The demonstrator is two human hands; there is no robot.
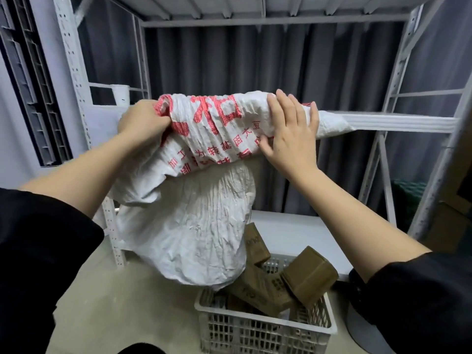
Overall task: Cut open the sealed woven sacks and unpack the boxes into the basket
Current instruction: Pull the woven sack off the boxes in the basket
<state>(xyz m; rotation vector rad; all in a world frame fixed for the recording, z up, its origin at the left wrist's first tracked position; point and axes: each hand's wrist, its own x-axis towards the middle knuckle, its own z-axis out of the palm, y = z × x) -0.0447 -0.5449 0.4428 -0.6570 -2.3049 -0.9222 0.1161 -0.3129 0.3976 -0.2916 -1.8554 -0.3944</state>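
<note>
A white woven sack [194, 213] with red print hangs upside down over the basket, its upper end bunched at shelf height. My left hand [143, 121] grips the bunched fabric at the left. My right hand [291, 134] lies flat with spread fingers on the sack's right side. Below, a white plastic lattice basket [265, 330] stands on the floor. Several brown cardboard boxes [310, 275] lie tumbled in it, some leaning out from under the sack's lower end.
A white metal shelving rack [398, 122] stands right behind the sack, with a shelf edge at hand height and a lower shelf [293, 233] behind the basket. Dark curtains hang behind it. Cardboard cartons [452, 215] sit at the right.
</note>
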